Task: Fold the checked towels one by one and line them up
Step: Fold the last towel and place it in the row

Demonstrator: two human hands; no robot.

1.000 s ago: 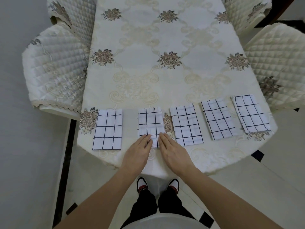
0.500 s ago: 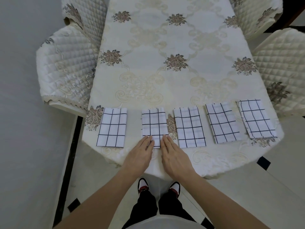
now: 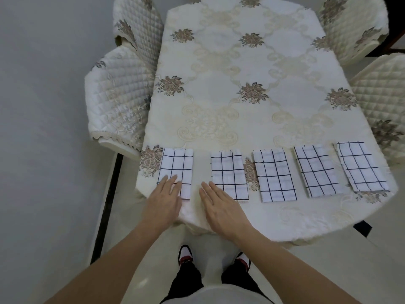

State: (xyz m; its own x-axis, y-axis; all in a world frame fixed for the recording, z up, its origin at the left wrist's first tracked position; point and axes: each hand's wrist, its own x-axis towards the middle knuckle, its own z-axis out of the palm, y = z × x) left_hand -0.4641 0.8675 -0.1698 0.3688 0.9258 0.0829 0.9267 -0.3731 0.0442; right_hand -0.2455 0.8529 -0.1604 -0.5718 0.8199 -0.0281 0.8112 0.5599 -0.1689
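Note:
Several folded white towels with black checks lie in a row along the near edge of the table. The leftmost towel (image 3: 178, 167) has my left hand (image 3: 163, 200) lying flat over its near left corner, fingers straight. The second towel (image 3: 230, 174) lies to its right; my right hand (image 3: 221, 207) rests flat on the cloth at that towel's near left corner, fingers straight. A third towel (image 3: 275, 175), a fourth towel (image 3: 317, 171) and the rightmost towel (image 3: 361, 166) lie untouched, the last two slightly turned.
The table (image 3: 241, 73) wears a cream embroidered cloth with flower motifs. Quilted chairs stand at the left (image 3: 118, 99) and the right (image 3: 381, 93). A grey wall runs along the left. My feet stand on the tiled floor below the table edge.
Both hands have moved left from the second towel: the left hand now lies on the leftmost towel, the right at the second towel's left corner. The view has also shifted.

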